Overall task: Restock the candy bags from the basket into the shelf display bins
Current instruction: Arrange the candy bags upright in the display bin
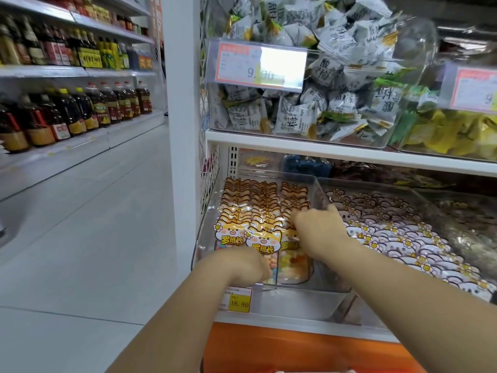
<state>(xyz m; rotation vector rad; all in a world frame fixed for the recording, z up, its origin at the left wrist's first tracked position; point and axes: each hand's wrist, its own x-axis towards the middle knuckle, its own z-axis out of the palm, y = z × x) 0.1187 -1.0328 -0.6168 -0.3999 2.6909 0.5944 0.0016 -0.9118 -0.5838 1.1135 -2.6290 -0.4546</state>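
Note:
A clear display bin [317, 297] on the lower shelf holds three rows of orange cat-faced candy bags [250, 211] standing upright. My left hand [247, 265] is at the bin's front, fingers curled against the front bags of the left and middle rows. My right hand [317, 222] reaches into the right row, fingers curled among the bag tops. Whether either hand actually grips a bag is hidden. A sliver of the red basket [314, 370] shows at the bottom edge.
To the right sits another clear bin with purple-and-white candy bags [398, 235]. The shelf above carries bins of grey wrapped sweets [309, 103] and yellow packets [457, 135]. A yellow 16.80 price tag [238, 302] hangs in front. An aisle with oil bottles [80, 111] lies left.

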